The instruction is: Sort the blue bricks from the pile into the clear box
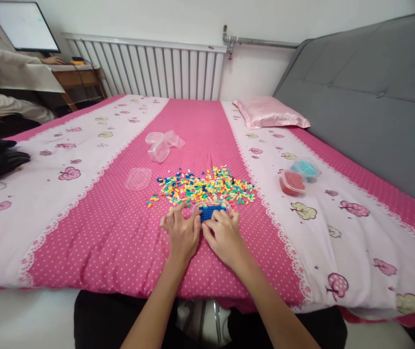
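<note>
Both hands are at a clear plastic container (194, 207) that holds rows of small blue pieces (211, 213). My left hand (182, 229) is at its left side, with thumb and index finger near the container's edge and the other fingers apart. My right hand (225, 233) lies over its right side, fingers bent onto the blue pieces; whatever is between the fingertips is too small to make out. Just beyond the container spreads a pile of small pieces (200, 188) in yellow, green, blue, white and pink.
Clear lids or containers (160, 148) lie farther back, and one lid (138, 179) lies left of the pile. At right are tubs of red (293, 182) and light blue pieces (306, 168). A pink pillow (269, 112) and black gloves (0, 157) rest on the bed. A person's hand (53, 60) is by a monitor.
</note>
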### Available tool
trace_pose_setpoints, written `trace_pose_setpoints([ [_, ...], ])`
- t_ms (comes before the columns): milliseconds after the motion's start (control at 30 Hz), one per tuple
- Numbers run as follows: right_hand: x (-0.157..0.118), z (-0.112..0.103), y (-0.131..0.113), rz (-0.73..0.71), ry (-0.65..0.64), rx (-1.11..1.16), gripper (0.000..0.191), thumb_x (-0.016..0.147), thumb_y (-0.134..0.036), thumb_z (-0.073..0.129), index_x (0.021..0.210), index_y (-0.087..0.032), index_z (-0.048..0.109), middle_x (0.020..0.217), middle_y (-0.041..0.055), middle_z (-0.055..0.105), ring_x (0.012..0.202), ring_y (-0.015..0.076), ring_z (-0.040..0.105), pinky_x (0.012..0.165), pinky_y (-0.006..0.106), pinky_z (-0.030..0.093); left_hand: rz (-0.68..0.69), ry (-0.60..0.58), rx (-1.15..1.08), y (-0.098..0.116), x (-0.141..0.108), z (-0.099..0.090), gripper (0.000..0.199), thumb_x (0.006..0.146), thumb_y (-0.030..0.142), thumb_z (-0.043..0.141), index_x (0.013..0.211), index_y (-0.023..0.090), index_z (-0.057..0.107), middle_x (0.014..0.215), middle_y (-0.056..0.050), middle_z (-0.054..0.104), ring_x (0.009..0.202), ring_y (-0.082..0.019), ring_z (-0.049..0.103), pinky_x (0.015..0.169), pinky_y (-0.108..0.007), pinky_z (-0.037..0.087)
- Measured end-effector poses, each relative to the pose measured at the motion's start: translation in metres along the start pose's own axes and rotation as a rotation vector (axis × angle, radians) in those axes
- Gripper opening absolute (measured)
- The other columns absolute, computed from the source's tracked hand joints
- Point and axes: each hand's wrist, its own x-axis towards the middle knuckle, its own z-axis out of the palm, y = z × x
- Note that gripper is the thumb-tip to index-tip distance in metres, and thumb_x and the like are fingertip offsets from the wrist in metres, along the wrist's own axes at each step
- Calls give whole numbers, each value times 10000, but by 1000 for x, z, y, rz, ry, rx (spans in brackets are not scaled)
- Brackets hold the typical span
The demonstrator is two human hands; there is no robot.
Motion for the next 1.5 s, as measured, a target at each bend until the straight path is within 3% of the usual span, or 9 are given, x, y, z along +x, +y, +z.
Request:
trace_pose_setpoints([
  [500,0,1,0,-1,6,8,292,997,-262,495,812,-221,716,901,44,651,926,213,557,857,408,294,4,11,33,0,0,-2,330,1004,310,465,1200,371,723,1326,-103,576,1147,-298,463,929,-481,272],
  [667,-4,-6,3,46,51,150,264,995,-254,498,885,-243,739,873,28,629,928,207,568,869,396,314,-27,47,-91,-4,-6,-8,374,1022,279,401,1131,292,758,1253,-122,572,1136,-281,491,939,-452,288],
  [900,-15,-22,49,254,282,470,341,1005,-284,379,1144,-211,681,1096,93,678,1049,235,615,927,400,444,126,-5,-162,-6,-13,-10,370,1012,302,405,1019,262,773,1232,-133,550,1129,-293,477,933,-443,288],
  [1000,-12,-28,70,331,316,490,287,965,-315,450,1103,-200,674,1116,106,710,1023,251,649,917,413,477,137,-2,-170,-6,-11,-8,379,1012,305,400,954,249,770,1215,-129,555,1121,-290,467,929,-440,282],
  [1100,-3,-33,77,378,335,535,187,896,-344,577,977,-203,670,960,78,733,870,242,683,829,393,521,148,-7,-181,-5,-10,-8,380,1012,307,403,914,243,764,1201,-124,563,1111,-285,459,928,-439,274],
  [1233,15,-35,73,292,307,529,141,863,-306,624,862,-196,712,931,75,697,826,223,675,768,366,544,169,-9,-186,-6,-9,-8,369,1007,296,414,898,243,763,1199,-119,571,1106,-284,449,925,-443,265],
  [1367,25,-33,65,241,264,483,183,866,-233,597,905,-180,767,980,106,674,893,240,667,824,400,546,170,9,-191,-7,-10,-8,357,1002,287,426,893,245,763,1177,-117,574,1082,-279,455,919,-441,266],
  [1500,22,-30,50,210,113,571,237,865,-120,576,976,-218,761,962,60,724,871,210,688,822,363,541,139,48,-207,-7,-11,-11,355,1001,275,421,921,241,765,1150,-125,576,1065,-283,480,905,-442,283],
])
